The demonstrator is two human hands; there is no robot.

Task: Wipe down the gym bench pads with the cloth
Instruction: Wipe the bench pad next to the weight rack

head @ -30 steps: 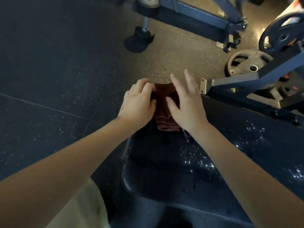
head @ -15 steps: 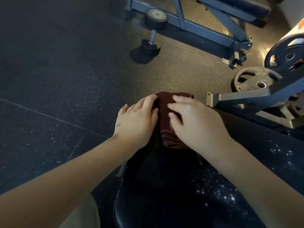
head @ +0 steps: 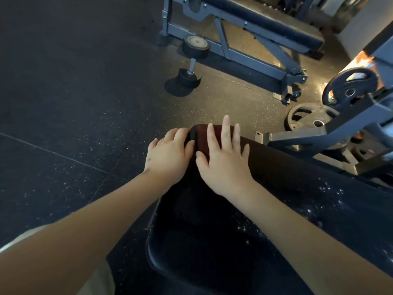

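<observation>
- Head view: my right hand presses flat on the dark red cloth, its fingers straight and spread wide over it.
- The cloth lies at the far end of the black worktop pad.
- My left hand rests at the pad's left edge, just beside the cloth, fingers loosely bent.
- A dumbbell stands on the floor beyond.

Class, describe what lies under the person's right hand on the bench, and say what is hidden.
A dark red cloth lies under the right hand, which presses it flat onto the bench pad. Its far edge shows; the part beneath the palm is covered.
</observation>
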